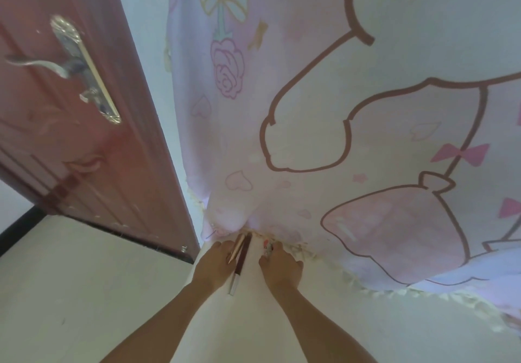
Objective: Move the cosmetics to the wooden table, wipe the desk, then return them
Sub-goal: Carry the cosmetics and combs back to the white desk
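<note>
My left hand (pixel 213 264) grips two slim cosmetic pencils: a rose-gold one (pixel 236 248) and a longer dark red one (pixel 243 258) whose white end points back toward me. My right hand (pixel 282 267) is curled round a small red-and-white cosmetic item (pixel 267 245), which its fingers mostly hide. Both hands are held close together in front of me, near the lower hem of a pink curtain. Neither the wooden table nor the desk is in view.
A pink cartoon-print curtain (pixel 338 108) with a frilled hem fills the right and centre. A reddish-brown door (pixel 93 148) with a silver lever handle (pixel 59 66) stands open at the left. Pale floor (pixel 70 292) lies below, and a white wall edge (pixel 158 80) runs between door and curtain.
</note>
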`<state>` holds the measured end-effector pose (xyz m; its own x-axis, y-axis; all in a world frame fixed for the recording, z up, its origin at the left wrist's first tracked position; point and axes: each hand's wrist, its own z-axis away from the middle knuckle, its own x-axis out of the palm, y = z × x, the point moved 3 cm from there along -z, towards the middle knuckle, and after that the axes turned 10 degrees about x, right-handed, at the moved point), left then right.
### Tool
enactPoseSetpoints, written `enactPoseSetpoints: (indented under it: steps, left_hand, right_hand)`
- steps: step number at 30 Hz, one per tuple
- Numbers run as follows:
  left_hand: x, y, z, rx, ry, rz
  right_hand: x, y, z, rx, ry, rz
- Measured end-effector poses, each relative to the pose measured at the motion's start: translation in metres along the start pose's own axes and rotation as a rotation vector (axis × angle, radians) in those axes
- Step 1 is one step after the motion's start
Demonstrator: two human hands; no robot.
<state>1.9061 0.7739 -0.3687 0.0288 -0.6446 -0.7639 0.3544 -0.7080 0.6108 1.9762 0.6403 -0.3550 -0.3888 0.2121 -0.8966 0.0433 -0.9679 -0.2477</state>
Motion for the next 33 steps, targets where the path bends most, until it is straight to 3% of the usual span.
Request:
enactPoseSetpoints:
  steps: [4, 9, 15, 18, 20, 24, 28, 30, 33]
  left_hand:
    - [-0.001, 0.000, 0.001, 0.016, 0.025, 0.001]
    - [-0.006, -0.008, 0.013, 0.174, 0.136, -0.258]
    - [-0.001, -0.020, 0.019, 0.267, 0.150, -0.232]
    - [-0.001, -0.023, 0.018, 0.266, 0.144, -0.234]
    - [0.000, -0.026, 0.018, 0.232, 0.107, -0.243]
    - [-0.001, -0.025, 0.018, 0.241, 0.133, -0.219]
    - [-0.002, -0.020, 0.019, 0.299, 0.176, -0.283]
    - [-0.001, -0.022, 0.018, 0.259, 0.095, -0.272]
    - [-0.004, -0.021, 0.017, 0.246, 0.047, -0.296]
  right_hand:
    - [0.001, -0.007, -0.001, -0.031, -0.064, 0.010]
    - [0.000, -0.001, -0.008, -0.131, -0.088, 0.041]
    - [-0.009, 0.010, -0.008, -0.340, 0.113, 0.221]
    - [-0.023, 0.009, 0.001, -0.421, 0.409, 0.291]
    - [-0.021, 0.007, 0.004, -0.518, 0.511, 0.299]
    - [-0.009, 0.009, 0.003, -0.659, 0.404, 0.356]
    - [0.006, 0.020, -0.002, -0.639, 0.091, 0.466]
    - [-0.002, 0.021, 0.004, -0.657, 0.156, 0.408]
    - [-0.022, 0.019, 0.019, -0.736, 0.393, 0.356]
